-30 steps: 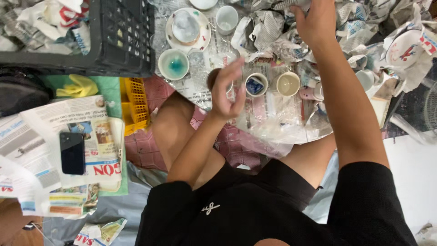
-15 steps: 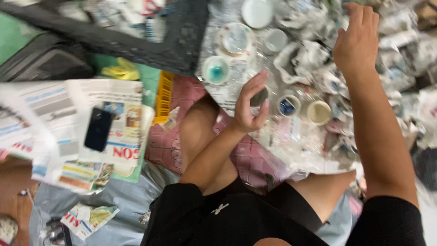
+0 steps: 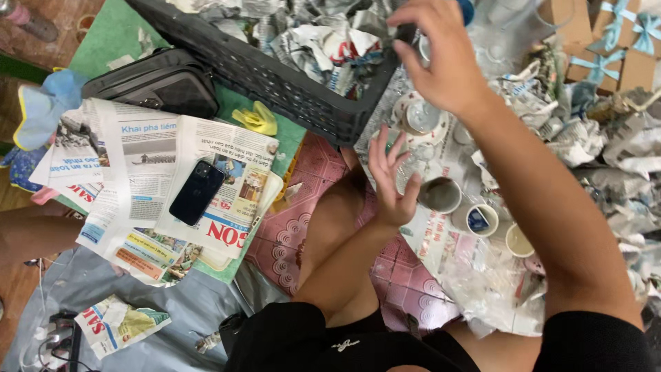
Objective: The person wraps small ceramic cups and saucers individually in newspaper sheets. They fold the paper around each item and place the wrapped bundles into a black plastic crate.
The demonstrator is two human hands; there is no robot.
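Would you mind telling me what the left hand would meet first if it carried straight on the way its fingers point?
Probably the cup on its saucer just beyond the left hand; depth is unclear.

Soft, even daylight with faint shadows; the frame is sharp, only the raised hands slightly motion-blurred.

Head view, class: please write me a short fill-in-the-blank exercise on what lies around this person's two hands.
1. The phone lies on a spread-out ____.
2. The black crate is filled with ____ newspaper.
3. The left hand, fingers spread, is beside a small ____.
4. The right hand is raised above a cup on a ____.

Missing words: newspaper; crumpled; cup; saucer
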